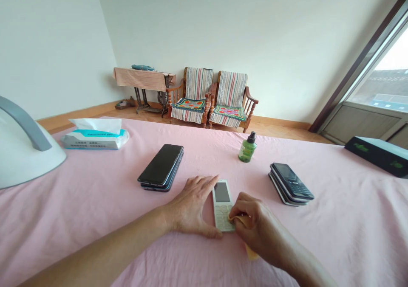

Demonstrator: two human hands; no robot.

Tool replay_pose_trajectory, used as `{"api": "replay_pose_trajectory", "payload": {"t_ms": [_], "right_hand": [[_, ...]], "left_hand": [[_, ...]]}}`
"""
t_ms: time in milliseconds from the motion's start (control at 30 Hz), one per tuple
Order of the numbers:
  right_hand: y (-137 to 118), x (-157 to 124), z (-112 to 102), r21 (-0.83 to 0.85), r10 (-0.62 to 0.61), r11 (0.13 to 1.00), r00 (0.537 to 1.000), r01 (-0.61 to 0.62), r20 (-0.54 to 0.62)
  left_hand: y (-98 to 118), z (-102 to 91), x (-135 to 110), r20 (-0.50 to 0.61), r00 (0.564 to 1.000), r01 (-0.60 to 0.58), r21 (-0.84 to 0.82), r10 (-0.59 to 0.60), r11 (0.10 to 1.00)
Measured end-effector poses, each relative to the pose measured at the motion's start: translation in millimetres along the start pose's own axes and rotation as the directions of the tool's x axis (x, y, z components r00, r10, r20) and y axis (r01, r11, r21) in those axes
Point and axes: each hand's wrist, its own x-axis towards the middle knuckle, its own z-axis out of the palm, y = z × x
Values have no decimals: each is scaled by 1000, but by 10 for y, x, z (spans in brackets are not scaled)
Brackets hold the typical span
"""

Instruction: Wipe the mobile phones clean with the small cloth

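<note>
A white keypad phone [222, 195] lies face up on the pink tablecloth, its screen toward the far side. My left hand [193, 208] steadies it from the left, fingertips at its upper corner and thumb along its near end. In my right hand [255, 217] a yellow cloth [251, 252] is pinched, pressed on the lower right of the keypad. Part of the cloth hangs below the palm, and my fingers cover some keys.
Stacked smartphones [162, 164] lie left and stacked keypad phones [291, 184] right. A green spray bottle [247, 147] stands beyond. Around the sides are a tissue pack [95, 139], a white appliance with grey handle [22, 151] and a black box [376, 155]. Two chairs [199, 91] stand behind.
</note>
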Motion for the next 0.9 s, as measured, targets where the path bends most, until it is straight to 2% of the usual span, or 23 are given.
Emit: {"api": "replay_pose_trajectory", "payload": {"t_ms": [233,433,600,800,900], "right_hand": [[-28,1,-4,3,6,1000,1000,-6,-1],[-68,0,39,59,-59,997,998,57,34],[-41,-1,-22,-17,29,999,1000,-29,7],[-65,5,5,36,-36,999,998,34,48],[-47,-3,-8,4,5,1000,1000,-6,30]], "left_hand": [[29,-16,-3,-3,1000,8,-8,-8,1000],[9,6,3,-24,1000,2,-7,-2,1000],[19,-6,-2,-12,1000,-3,-10,2,1000],[17,-13,-4,-3,1000,6,-15,-6,1000],[7,-3,-5,-7,1000,4,1,-4,1000]]}}
